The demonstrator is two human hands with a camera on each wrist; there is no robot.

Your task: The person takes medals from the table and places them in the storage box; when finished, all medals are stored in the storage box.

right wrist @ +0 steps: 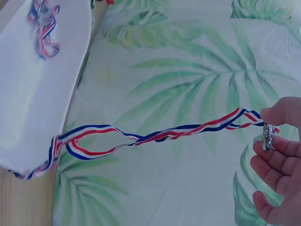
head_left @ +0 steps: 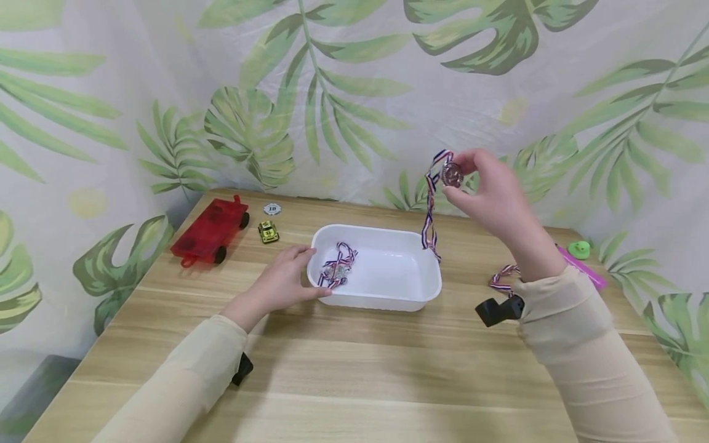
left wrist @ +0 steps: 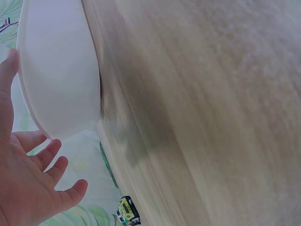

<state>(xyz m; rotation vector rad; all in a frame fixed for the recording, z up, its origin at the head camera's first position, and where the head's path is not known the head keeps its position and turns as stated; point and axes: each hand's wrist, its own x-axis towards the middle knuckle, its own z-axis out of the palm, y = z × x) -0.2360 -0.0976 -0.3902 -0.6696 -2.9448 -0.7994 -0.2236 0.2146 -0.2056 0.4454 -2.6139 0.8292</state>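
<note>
My right hand (head_left: 471,184) is raised above the table and pinches a round metal medal (head_left: 451,175) between thumb and fingers (right wrist: 277,162). Its red, white and blue ribbon (head_left: 429,212) hangs down over the right rim of a white plastic tub (head_left: 388,298). The same ribbon (right wrist: 141,136) stretches from the medal (right wrist: 268,136) to the tub's edge (right wrist: 28,160). Another medal with a ribbon (head_left: 338,267) lies inside the tub at its left end. My left hand (head_left: 288,277) rests with straight fingers against the tub's left wall (left wrist: 56,80).
A red toy trailer (head_left: 210,231), a small yellow toy car (head_left: 268,231) and a round white token (head_left: 272,209) lie at the back left. A third ribbon (head_left: 501,277), a green object (head_left: 578,249) and a pink strip (head_left: 584,271) sit at the right. A leaf-patterned curtain hangs behind.
</note>
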